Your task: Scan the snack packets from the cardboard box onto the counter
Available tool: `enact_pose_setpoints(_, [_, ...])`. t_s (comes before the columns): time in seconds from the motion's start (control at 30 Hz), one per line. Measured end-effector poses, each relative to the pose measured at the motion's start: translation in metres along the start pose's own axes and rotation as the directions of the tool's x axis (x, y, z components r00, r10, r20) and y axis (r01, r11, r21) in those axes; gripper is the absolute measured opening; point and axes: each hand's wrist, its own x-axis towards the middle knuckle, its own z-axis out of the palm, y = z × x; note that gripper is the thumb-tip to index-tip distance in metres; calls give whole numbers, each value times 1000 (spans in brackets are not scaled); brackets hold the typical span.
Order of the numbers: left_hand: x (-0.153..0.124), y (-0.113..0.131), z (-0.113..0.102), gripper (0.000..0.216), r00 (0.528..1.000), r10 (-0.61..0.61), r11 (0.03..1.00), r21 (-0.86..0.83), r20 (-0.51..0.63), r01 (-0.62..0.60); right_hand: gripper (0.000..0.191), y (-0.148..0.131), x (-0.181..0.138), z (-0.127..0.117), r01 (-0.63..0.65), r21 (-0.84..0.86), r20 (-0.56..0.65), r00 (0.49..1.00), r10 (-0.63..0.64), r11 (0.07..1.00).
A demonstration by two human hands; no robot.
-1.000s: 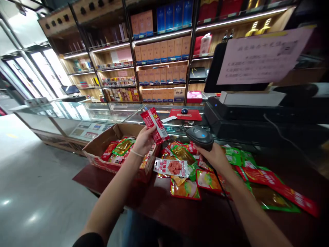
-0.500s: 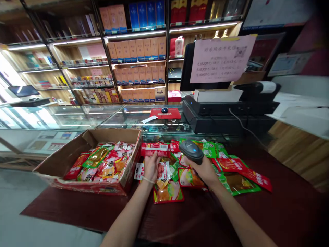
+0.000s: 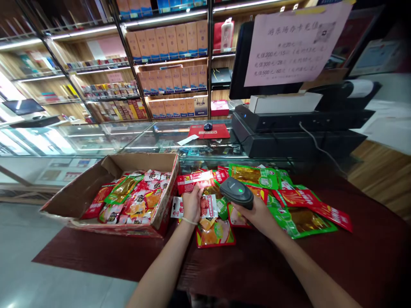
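Red packet (image 3: 194, 181) pinched in left hand (image 3: 192, 205), right hand (image 3: 253, 211) grips scanner (image 3: 236, 192).

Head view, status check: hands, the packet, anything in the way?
Left hand grips red packet. Right hand grips scanner, green light on, nose close to the packet. Loose packets crowd the table beneath both; cardboard box at left.

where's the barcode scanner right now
In the head view the barcode scanner is just right of centre, gripped in the right hand over the loose snack packets on the dark table, close beside the red packet that the left hand holds.
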Motion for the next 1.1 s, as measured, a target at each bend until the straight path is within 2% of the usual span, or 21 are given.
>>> enact_pose_setpoints(0.1, [2,6,-3,22,988,143,975,163,58,-150,41,-5,0,-1,-2,-7,-50,999,2,1000])
enact_pose_setpoints(0.2, [1,17,-8,23,943,289,819,468,165,-333,41,-8,1,-4,-23,-9,-85,996,22,1000])
enact_pose_setpoints(0.27, [0,24,-12,22,885,381,671,578,269,-465,40,-9,1,-7,-51,-3,-106,993,50,999])
enact_pose_setpoints(0.37, [-2,31,-18,23,763,479,460,617,433,-639,39,-11,2,-12,-118,15,-99,988,119,993])
enact_pose_setpoints(0.43, [-2,32,-21,26,687,458,292,634,565,-716,39,-12,2,-14,-150,27,-84,985,152,988])
enact_pose_setpoints(0.5, [-2,32,-22,30,630,374,106,643,681,-758,39,-11,2,-16,-160,35,-80,984,162,987])
enact_pose_setpoints(0.57, [-2,31,-21,31,613,278,-56,650,740,-758,40,-9,2,-17,-155,43,-91,983,159,987])
enact_pose_setpoints(0.63, [-3,29,-19,32,619,186,-161,645,763,-747,40,-6,3,-17,-149,58,-97,983,154,987])
enact_pose_setpoints(0.7, [-5,28,-17,37,628,117,-199,638,769,-744,38,-5,3,-17,-145,65,-102,983,151,987])
enact_pose_setpoints(0.77, [-6,29,-16,40,639,82,-192,641,765,-743,36,-4,4,-17,-144,64,-97,984,150,988])
enact_pose_setpoints(0.93, [-8,28,-15,32,675,91,-164,679,733,-715,36,-7,3,-15,-130,75,-81,987,136,989])
enact_pose_setpoints(1.03, [-10,28,-11,29,655,142,-113,670,742,-734,37,-9,3,-15,-129,120,-74,988,138,984])
enact_pose_setpoints(1.1, [-14,33,-5,26,619,203,-54,640,758,-766,38,-10,3,-15,-119,154,-69,989,131,981])
